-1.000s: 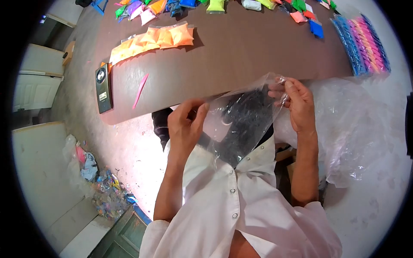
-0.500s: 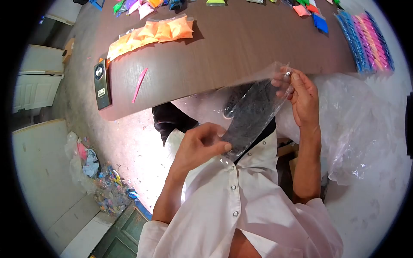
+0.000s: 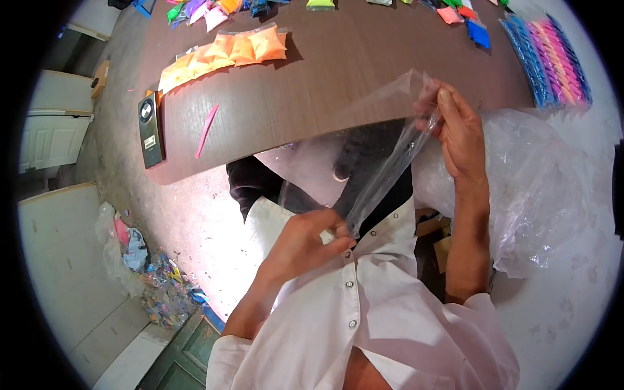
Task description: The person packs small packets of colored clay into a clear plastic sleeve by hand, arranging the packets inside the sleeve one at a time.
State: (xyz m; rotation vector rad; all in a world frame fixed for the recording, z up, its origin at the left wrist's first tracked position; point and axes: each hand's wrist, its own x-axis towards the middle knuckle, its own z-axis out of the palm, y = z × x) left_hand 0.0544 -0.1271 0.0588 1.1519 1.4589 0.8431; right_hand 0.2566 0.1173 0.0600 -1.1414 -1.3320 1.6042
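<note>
A clear plastic bag [image 3: 392, 159] stretches slantwise over my lap, drawn into a narrow, creased strip, with a thin see-through flap spreading over the table edge. My right hand [image 3: 460, 133] pinches its upper end between thumb and fingers. Low in front of my shirt, my left hand [image 3: 309, 242] has its thumb and fingers closed on the bag's lower end; the fingertips are partly hidden. No contents show inside the bag.
On the brown table [image 3: 312, 78] lie a strip of orange packets [image 3: 224, 55], a pink plastic stick [image 3: 207, 131] and a dark flat device with a dial [image 3: 150, 130]. Colourful twisted bundles [image 3: 547, 62] lie at the right corner. A big clear plastic sheet [image 3: 530, 188] hangs at right.
The bag has gone from a broad, flat spread to a narrower, folded strip. My left hand has moved slightly down, and its fingers have closed in on the bag's lower end.
</note>
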